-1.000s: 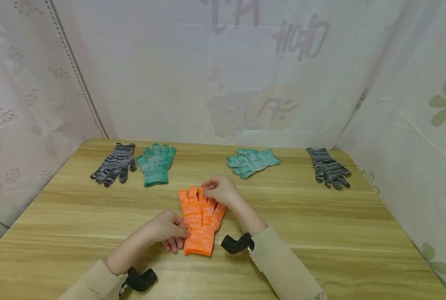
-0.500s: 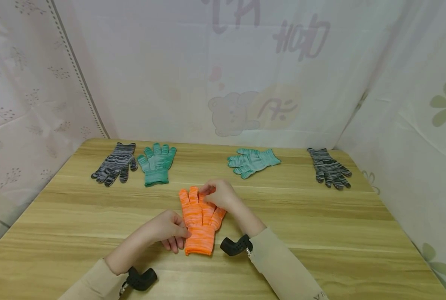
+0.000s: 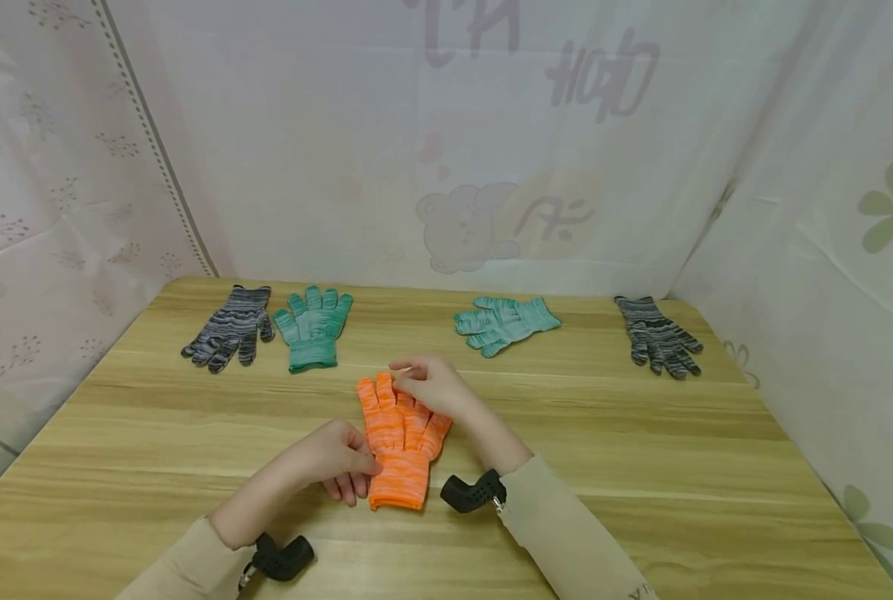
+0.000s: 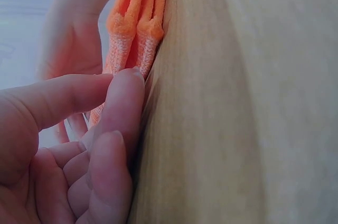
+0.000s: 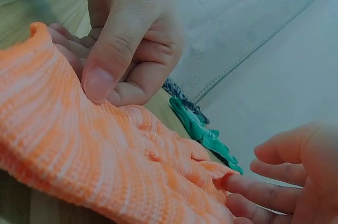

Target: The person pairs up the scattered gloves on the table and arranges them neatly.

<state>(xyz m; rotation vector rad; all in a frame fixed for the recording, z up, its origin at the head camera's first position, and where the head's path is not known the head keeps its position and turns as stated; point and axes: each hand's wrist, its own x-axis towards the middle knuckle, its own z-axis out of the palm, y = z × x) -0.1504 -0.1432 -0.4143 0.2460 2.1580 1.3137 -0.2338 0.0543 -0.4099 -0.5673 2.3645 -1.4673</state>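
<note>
An orange knitted glove [image 3: 397, 433] lies flat near the middle of the table, its fingers towards the back. My left hand [image 3: 339, 461] pinches the side of its cuff between thumb and fingers. Seen from the left wrist, two orange cuff openings [image 4: 150, 28] lie one on the other, like two stacked gloves. Over the glove's finger end is my right hand [image 3: 435, 386], its fingers extended and hiding some of the glove's fingers. In the right wrist view, some fingertips of the right hand [image 5: 296, 182] touch the glove's finger end, while an upper finger stays apart from it.
Along the back of the wooden table [image 3: 641, 467] lie a grey-black glove [image 3: 231, 329] and a green glove [image 3: 315, 329] at left, a lighter green glove [image 3: 506, 323] right of centre, and another grey-black glove [image 3: 658, 337] at right. A printed curtain [image 3: 326, 150] stands behind.
My right hand has shifted left across the orange glove's fingertips, uncovering the right-hand ones. The left hand stays at the cuff, and the glove has hardly moved.
</note>
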